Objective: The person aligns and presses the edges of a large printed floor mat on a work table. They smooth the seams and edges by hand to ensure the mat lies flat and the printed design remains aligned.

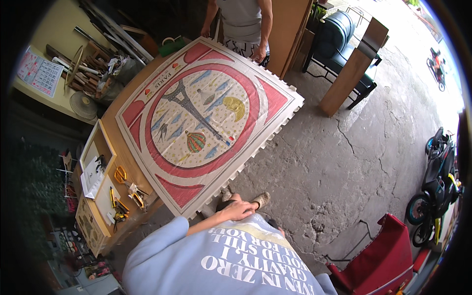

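Left hand [239,210], seen from my remote post: it lies across the front of a pale blue sweatshirt [211,255], fingers close together and bent; I cannot tell whether they pinch the cloth. The right hand is out of my sight.

The printed panel [162,105], with a tower, moon and balloons inside a pink ring, lies flat beyond this hand, its near corner to the hand's left. I make out a gap between the fingers and the panel's notched right edge.

The panel covers much of the wooden bench [127,150] and juts past the bench's right edge. Toward the bench's near left corner I note orange-handled scissors [120,174], yellow hand tools [119,204] and a pale frame [111,145]. At the panel's far edge stands a co-worker [241,22], one hand [258,54] beside that edge.

Two shoes [263,199] show just past the left hand, on the cracked concrete floor [314,167].
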Tool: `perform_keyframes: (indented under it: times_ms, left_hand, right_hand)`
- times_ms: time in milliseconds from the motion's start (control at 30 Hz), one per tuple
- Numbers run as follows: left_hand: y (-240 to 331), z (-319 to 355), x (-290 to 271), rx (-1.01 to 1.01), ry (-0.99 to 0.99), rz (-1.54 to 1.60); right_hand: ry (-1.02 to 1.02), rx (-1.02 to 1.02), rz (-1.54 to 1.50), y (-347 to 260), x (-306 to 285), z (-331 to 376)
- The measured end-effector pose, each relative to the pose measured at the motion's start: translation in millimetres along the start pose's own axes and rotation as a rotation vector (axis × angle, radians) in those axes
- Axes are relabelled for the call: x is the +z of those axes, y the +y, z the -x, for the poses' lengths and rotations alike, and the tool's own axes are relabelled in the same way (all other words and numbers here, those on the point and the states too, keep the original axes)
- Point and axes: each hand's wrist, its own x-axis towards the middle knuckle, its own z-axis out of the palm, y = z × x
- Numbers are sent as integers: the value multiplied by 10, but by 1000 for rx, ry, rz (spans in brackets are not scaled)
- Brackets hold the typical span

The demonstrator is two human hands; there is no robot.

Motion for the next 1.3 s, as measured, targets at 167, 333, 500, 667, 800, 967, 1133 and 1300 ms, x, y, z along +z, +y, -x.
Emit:
perform_keyframes:
  times_ms: [167, 333, 500, 667, 800, 967, 1133, 1300]
  left_hand:
    - [172, -585, -257, 6, -114, -107]
    - [161, -1326, -586, -29, 182, -60]
    - [-2, -2179, -760, -135, 151, 226]
    - [-466, -2734, -789, -211, 165, 397]
    - [-737, -2571, -773, -221, 332, 481]
    - [-536, -1836, -724, -473, 463, 628]
    - [-240, -1421, -547, -593, 603, 1011]
    - [-145, -1616, -231, -566, 1191, 1536]
  right_hand:
    - [106, -28, 76, -549, -496, -272]
    - [198, 194, -83, -1583, -1186, -444]
    - [249, 161, -184, -2471, -1664, -1060]
    - [284, -113, -9, -3723, -2005, -1975]
    - [120, -430, 270, -5518, -1988, -2561]
    - [-286, -933, 954, -7889, -800, -2678]
    - [-580, -1185, 1039, -9233, 1174, -2360]
    - [-787, -1341, 585, -9334, 2004, -2755]
